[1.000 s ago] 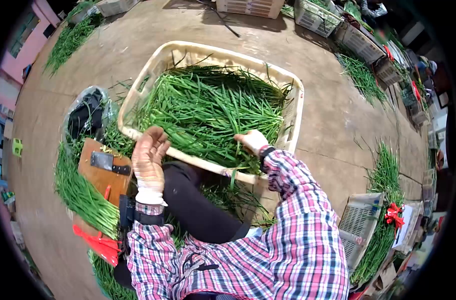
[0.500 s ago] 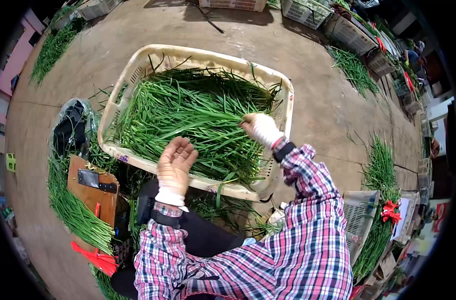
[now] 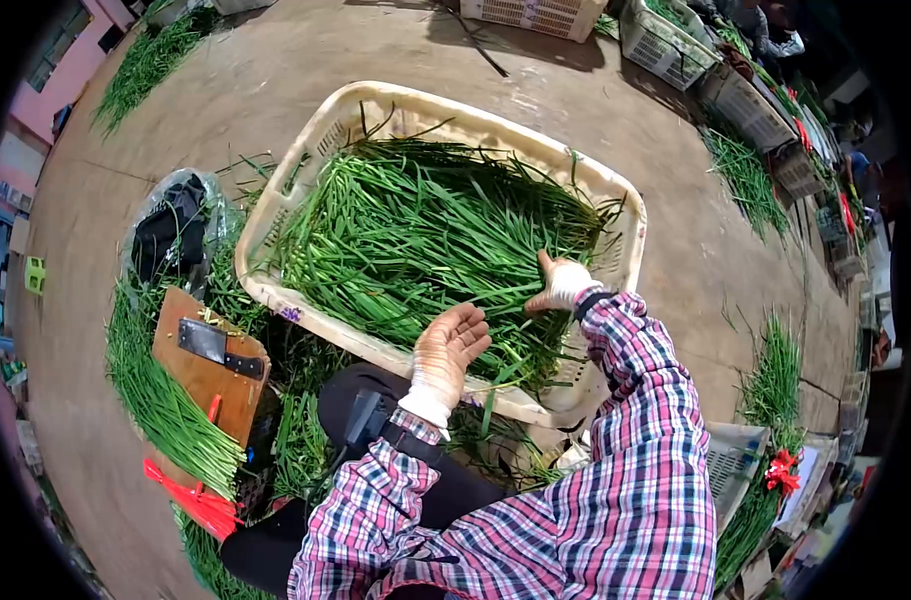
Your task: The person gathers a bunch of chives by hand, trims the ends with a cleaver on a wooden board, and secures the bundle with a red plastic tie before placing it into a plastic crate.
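A cream plastic crate (image 3: 524,118) holds a heap of long green chives (image 3: 426,240). Over the crate's near side is my left hand (image 3: 454,345), palm turned up, fingers loosely stretched and nothing in them. My right hand (image 3: 563,282), its palm wrapped in white, reaches into the right part of the heap. Its thumb and fingers are spread apart against the chives, and the fingertips are partly hidden among the leaves.
To the left, a cleaver (image 3: 219,348) lies on a wooden board (image 3: 191,383), beside a bundle of stalks (image 3: 181,420) and red ties (image 3: 196,500). A plastic bag with dark cloth (image 3: 171,228) stands behind. More crates (image 3: 666,45) line the back right.
My right hand has opened from its pinch on some leaves and moved lower in the heap. My left hand has shifted right along the crate's near side. The view has turned slightly.
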A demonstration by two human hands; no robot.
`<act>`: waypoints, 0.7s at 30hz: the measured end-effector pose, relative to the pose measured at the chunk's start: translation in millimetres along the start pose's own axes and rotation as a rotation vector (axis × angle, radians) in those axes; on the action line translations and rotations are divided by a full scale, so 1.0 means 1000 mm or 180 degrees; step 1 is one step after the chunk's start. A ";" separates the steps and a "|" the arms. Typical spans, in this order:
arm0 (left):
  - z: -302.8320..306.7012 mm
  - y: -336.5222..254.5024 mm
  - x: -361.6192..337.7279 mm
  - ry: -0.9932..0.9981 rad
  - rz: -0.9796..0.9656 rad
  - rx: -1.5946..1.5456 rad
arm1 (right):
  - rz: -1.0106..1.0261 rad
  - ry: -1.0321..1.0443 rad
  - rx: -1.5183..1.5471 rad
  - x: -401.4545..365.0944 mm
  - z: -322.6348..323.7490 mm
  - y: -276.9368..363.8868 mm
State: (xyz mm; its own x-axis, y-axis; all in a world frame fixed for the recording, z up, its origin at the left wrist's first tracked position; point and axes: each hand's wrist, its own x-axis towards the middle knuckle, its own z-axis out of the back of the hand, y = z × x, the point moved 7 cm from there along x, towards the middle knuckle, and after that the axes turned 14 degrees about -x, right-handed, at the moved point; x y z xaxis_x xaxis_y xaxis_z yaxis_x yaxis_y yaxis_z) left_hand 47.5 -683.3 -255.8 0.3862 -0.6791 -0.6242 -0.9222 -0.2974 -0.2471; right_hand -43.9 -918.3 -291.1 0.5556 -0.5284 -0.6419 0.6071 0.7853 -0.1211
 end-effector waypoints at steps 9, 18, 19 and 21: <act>0.002 0.001 0.002 0.0047 0.0003 0.0097 | -0.0354 -0.0122 -0.0347 -0.006 -0.024 0.022; 0.008 0.001 0.007 0.0024 0.0007 0.0015 | -0.0218 -0.0182 -0.0250 0.018 -0.030 0.012; 0.011 0.001 0.007 -0.0017 0.0021 0.0013 | -0.0088 -0.0381 -0.0207 0.017 -0.031 0.011; 0.009 0.000 0.006 -0.0033 -0.0030 0.0068 | 0.0017 -0.0259 -0.0117 0.015 -0.021 0.013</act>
State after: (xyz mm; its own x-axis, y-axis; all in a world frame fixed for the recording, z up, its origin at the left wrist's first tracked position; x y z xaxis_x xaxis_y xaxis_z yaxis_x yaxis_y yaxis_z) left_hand 49.4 -681.3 -265.8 0.3948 -0.6693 -0.6294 -0.9188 -0.2892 -0.2688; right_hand -40.0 -909.5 -318.2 0.6039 -0.5475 -0.5792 0.5835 0.7988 -0.1466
